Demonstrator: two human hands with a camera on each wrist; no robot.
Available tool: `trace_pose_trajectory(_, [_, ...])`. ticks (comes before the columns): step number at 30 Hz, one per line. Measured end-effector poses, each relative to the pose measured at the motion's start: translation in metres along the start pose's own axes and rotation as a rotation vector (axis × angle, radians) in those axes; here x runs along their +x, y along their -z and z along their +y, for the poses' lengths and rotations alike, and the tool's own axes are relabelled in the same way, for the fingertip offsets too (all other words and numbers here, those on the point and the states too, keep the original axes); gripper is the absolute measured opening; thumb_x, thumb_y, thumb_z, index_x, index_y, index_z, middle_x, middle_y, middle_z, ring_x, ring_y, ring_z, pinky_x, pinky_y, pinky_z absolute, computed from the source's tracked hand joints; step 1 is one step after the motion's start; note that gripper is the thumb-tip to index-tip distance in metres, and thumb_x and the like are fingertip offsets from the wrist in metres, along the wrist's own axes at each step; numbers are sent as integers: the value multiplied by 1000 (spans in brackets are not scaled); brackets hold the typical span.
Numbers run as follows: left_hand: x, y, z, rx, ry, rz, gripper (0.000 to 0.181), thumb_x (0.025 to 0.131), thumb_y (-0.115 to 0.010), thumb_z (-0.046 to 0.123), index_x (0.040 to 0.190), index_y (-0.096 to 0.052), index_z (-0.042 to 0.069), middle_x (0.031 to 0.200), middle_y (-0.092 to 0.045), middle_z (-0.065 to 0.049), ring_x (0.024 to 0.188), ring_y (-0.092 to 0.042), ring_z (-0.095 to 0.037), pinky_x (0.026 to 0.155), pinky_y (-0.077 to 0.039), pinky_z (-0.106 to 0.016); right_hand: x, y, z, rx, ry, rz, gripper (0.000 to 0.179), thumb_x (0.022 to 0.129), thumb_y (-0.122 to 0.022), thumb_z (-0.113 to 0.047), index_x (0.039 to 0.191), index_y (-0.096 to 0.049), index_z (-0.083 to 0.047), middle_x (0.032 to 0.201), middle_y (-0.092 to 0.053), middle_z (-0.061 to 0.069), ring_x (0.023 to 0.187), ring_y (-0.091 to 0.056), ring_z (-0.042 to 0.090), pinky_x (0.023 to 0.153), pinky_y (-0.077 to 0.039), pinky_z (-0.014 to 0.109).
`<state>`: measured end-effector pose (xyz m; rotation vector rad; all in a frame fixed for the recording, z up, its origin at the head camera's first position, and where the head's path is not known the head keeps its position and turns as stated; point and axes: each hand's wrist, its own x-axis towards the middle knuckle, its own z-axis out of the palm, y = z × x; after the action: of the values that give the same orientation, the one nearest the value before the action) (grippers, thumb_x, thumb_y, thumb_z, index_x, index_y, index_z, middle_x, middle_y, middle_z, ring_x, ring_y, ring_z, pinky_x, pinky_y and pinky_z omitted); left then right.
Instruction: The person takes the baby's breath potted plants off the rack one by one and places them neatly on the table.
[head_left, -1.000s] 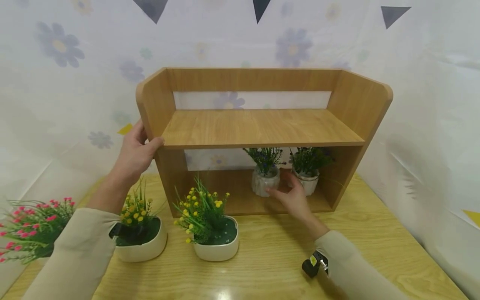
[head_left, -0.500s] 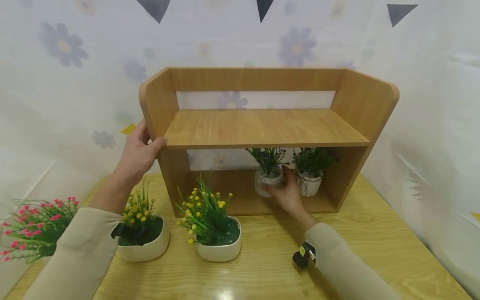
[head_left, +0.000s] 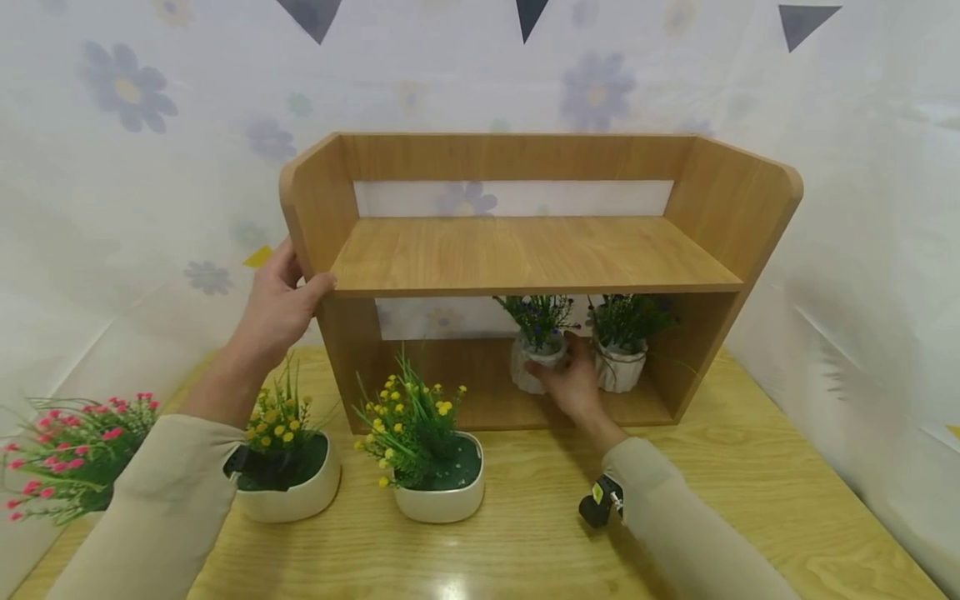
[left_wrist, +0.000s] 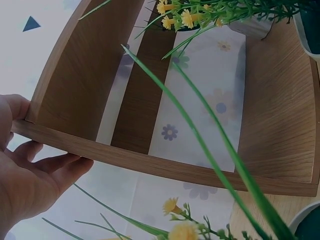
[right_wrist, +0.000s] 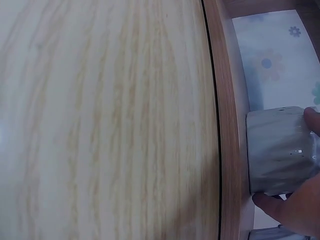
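Observation:
My left hand [head_left: 277, 308] grips the left side panel of a two-tier wooden shelf [head_left: 525, 250], thumb at the front edge. In the left wrist view, the fingers [left_wrist: 65, 167] reach around the panel's outer side. On the lower tier, my right hand [head_left: 576, 383] holds a white pot [head_left: 522, 371] with a green, purple-flowered plant, its thumb across the front. The right wrist view shows this pot [right_wrist: 280, 150] between thumb and fingers, standing on the shelf board. Just right of it is a second white pot [head_left: 621, 373] with a similar plant, apart from my grip.
Two cream oval pots with yellow flowers, one in the middle [head_left: 442, 504] and one at left [head_left: 288, 504], stand on the wooden table [head_left: 517, 533] before the shelf. Pink flowers [head_left: 67, 450] stand at far left, partly behind my left sleeve. A flower-patterned sheet [head_left: 465, 75] hangs behind.
My right forearm has swung slightly left, and the right thumb lies farther across the pot. The left hand keeps its hold on the panel. The head view has shifted a little.

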<state>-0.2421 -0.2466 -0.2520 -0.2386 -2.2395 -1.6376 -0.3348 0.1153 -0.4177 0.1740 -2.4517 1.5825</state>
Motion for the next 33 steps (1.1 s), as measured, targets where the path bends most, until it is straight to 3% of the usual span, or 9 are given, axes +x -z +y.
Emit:
trace_pose_trajectory(5, [0,0,0,-1,4,1,63,102,-53,11,158,-32,34,154,-40,-10,133,-45,-36,99,-44,-63,0,0,-1,-15,-11,-4,86,88,-80,-24,154,-30,-1,138,-46,26,92,-51,27,69,-44,36])
trace_pose_trajectory(19, [2,-2,0,-2,11,-4,64,102,-53,12,158,-31,35,154,-40,-11,132,-45,-36,99,-45,-62,2,1,-1,25,-22,0,80,88,-80,-19,151,-35,-1,139,-46,26,113,-50,35,87,-46,48])
trace_pose_trajectory(25, [3,-3,-1,-7,8,-12,64,103,-53,12,158,-30,34,155,-39,-11,133,-45,-36,99,-45,-62,1,2,-1,24,-23,7,79,87,-81,-20,150,-37,-2,137,-49,24,111,-51,35,84,-47,47])
trace_pose_trajectory(33, [3,-2,-1,2,20,-17,64,103,-54,14,158,-29,37,155,-38,-11,133,-44,-35,100,-44,-61,-4,0,-1,17,22,23,76,83,-84,-17,145,-43,1,136,-51,25,121,-51,38,96,-47,53])
